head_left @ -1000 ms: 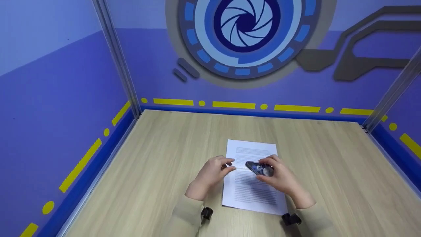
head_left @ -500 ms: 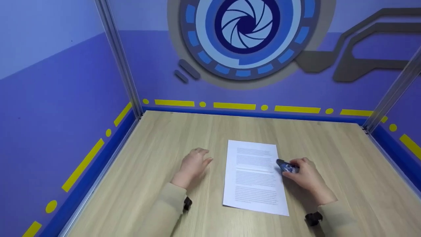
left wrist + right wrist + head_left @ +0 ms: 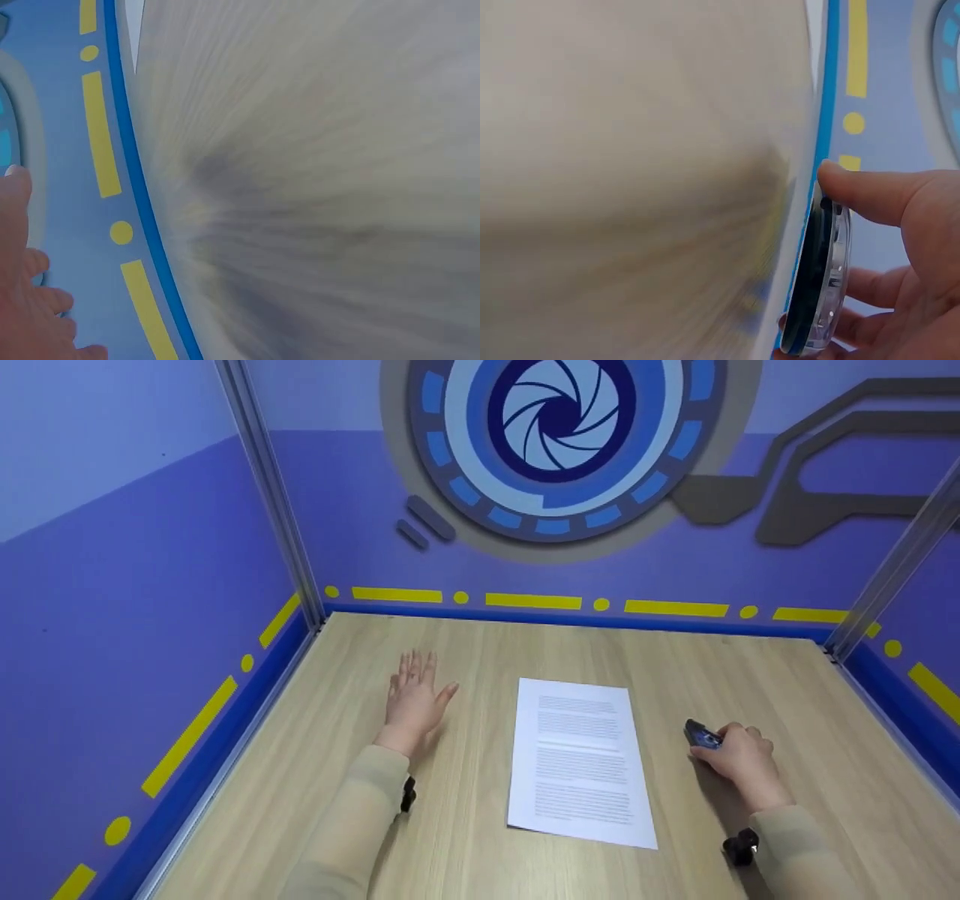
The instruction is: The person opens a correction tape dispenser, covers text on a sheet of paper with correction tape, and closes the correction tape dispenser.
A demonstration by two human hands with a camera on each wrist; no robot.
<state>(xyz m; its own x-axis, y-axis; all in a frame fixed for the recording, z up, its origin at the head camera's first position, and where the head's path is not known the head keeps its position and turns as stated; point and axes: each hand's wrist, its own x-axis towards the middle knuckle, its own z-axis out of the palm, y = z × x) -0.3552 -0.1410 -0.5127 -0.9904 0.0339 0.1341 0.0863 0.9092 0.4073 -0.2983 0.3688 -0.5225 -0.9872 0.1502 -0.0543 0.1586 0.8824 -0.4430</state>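
A printed sheet of paper (image 3: 577, 765) lies on the wooden table, with a pale band running across its text. To the right of the sheet, my right hand (image 3: 742, 754) grips a correction tape dispenser (image 3: 703, 734) between thumb and fingers. In the right wrist view the dispenser (image 3: 821, 277) shows a dark body and a clear cover. My left hand (image 3: 412, 701) is to the left of the sheet, palm down, its fingers spread and holding nothing. The left wrist view catches part of that hand (image 3: 30, 292) at its lower left edge.
The wooden table (image 3: 480, 660) is bounded by a blue wall panel (image 3: 337, 517) at the back and panels at both sides. Metal posts (image 3: 274, 502) stand at the back corners. A black wrist device (image 3: 741, 847) sits at the right cuff.
Both hands have moved apart, off the sheet. The left went leftward and its fingers straightened; the right carried the correction tape dispenser rightward. The sheet stayed in place.
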